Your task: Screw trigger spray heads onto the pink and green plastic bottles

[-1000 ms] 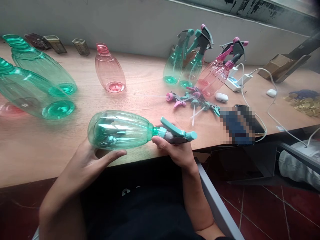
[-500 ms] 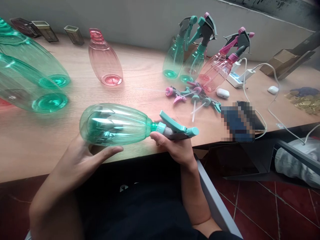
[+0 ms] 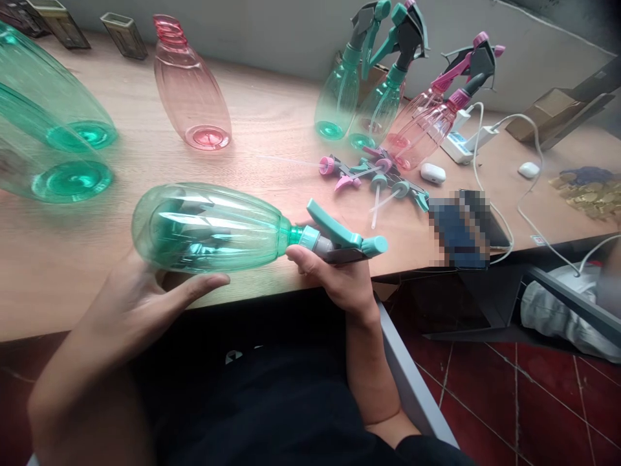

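A clear green spray bottle (image 3: pixel 218 223) lies sideways in the air above the table's front edge, its teal-and-grey trigger head (image 3: pixel 339 236) on the neck and pointing right. My left hand (image 3: pixel 155 291) supports the body from below near the base, thumb stretched along the near side, other fingers hidden behind the bottle. My right hand (image 3: pixel 339 278) is closed around the collar and underside of the trigger head, thumb at the neck. Past the bottle lies a pile of loose pink and teal trigger heads (image 3: pixel 378 175) with thin tubes.
A headless pink bottle (image 3: pixel 194 97) stands behind; green bottles (image 3: pixel 72 178) are at left. Several bottles with trigger heads (image 3: pixel 373 110) stand at the back. On the right are a power strip (image 3: pixel 458 147), white cables, an earbud case (image 3: pixel 433 173), a blurred-out object (image 3: pixel 460 230) and cardboard (image 3: pixel 546 116).
The view has shifted, so the table things on the left sit further left and higher. Both hands keep their hold on the green bottle; its trigger head looks much the same.
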Motion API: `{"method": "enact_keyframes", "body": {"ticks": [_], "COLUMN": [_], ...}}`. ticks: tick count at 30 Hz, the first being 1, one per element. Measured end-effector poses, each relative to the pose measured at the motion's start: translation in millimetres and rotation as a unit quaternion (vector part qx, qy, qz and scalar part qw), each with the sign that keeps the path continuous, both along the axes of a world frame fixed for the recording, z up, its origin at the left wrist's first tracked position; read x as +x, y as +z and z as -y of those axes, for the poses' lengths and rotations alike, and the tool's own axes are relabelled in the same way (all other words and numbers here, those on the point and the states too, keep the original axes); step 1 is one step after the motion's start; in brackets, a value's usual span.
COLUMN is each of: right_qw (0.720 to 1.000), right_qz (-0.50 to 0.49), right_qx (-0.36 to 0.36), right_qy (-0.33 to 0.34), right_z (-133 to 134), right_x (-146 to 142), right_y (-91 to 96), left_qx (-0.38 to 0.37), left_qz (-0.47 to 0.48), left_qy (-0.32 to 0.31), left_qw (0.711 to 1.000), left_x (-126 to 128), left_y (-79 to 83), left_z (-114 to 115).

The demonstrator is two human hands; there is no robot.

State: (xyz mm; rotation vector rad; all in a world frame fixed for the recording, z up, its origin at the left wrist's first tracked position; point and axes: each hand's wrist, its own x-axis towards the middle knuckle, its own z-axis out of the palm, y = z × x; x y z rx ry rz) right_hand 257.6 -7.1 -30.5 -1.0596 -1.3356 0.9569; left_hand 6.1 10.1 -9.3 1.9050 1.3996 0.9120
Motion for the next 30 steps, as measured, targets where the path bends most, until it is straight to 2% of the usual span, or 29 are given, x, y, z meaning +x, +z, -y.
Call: {"method": "enact_keyframes", "body": {"ticks": [3,10,21,30], "right_qw": [1.0,1.0,0.999,1.0], "right_qz": [0.013,0.019,0.021,0.023], "right_qx": [-0.007,0.008,-0.022,-0.018], "right_qy": [-0.008,-0.018,-0.01,-0.011], "right_z": [0,0,1,1], "right_x": [0,-1,-1,-1], "right_y": [2.2,4.0,4.8,4.7], "left_qx": [0.015,0.061,0.026,0.037], "left_qz": [-0.009,-0.039,-0.009,-0.02], "left_qy": [-0.019,-0.02,-0.008,0.006], "left_qw": [1.0,0.997,1.0,0.999], "left_x": [1,6,2,-3], "left_y": [1.4,9.9,3.0,-3.3], "left_z": [-1,0,-2,-2]}}
